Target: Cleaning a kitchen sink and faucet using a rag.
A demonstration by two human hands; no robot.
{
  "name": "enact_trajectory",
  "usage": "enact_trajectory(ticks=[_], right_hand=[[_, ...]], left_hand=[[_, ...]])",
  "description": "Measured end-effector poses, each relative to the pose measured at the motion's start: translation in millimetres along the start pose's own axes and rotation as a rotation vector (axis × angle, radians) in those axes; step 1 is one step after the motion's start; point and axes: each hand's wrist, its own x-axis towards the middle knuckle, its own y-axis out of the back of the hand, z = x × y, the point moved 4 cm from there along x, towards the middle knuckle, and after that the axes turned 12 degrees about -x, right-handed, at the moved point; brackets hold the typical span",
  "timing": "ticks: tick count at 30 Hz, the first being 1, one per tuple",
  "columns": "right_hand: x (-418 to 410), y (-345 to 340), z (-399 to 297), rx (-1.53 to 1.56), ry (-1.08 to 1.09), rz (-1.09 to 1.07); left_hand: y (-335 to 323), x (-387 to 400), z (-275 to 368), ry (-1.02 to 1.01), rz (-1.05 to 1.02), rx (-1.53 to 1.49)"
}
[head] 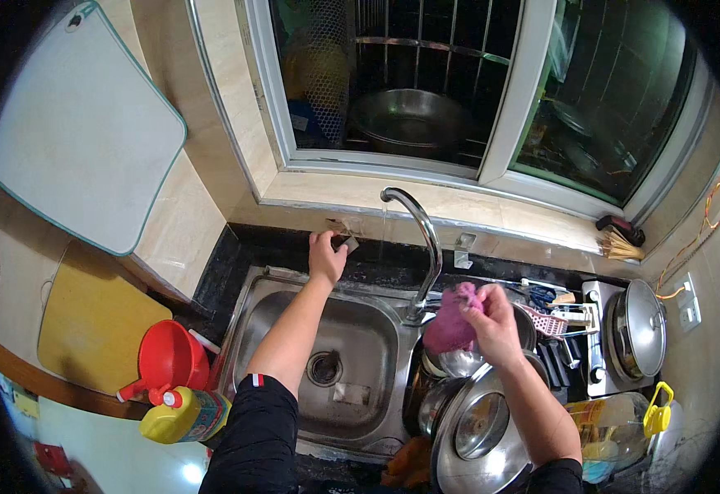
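My left hand [327, 256] is at the wall behind the sink, its fingers on a small greyish piece [350, 244] whose kind I cannot tell. A pink cloth [452, 324] hangs from my right hand [494, 318], just right of the faucet. The curved chrome faucet [429, 247] rises between my hands, and a thin trickle seems to fall from its spout. Below my left forearm lies the stainless steel sink [372, 346], with a dark drain strainer [324, 369] and a pale flat piece [352, 394] in its basin.
Metal pots and a wide steel lid [446, 457] crowd the right of the sink. Beyond them are a utensil rack, a lidded pot [644, 327] and a large oil bottle [613, 426]. A red dipper [171, 355] and yellow detergent bottle [177, 420] stand left. Window frames [390, 162] edge the back.
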Motion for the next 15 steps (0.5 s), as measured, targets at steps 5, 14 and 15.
enact_trajectory(ticks=[5,14,15], right_hand=[[6.5,-48.0,5.6,-0.216,0.026,-0.042],[92.3,-141.3,62.1,-0.385,0.016,0.177],[99.2,-149.7,58.6,-0.444,-0.049,0.254]], left_hand=[[7.6,0.4,-16.7,0.147,0.089,-0.012],[15.8,-1.5,-48.3,0.330,-0.168,-0.242],[24.6,-6.3,-53.9,0.332,-0.169,-0.240]])
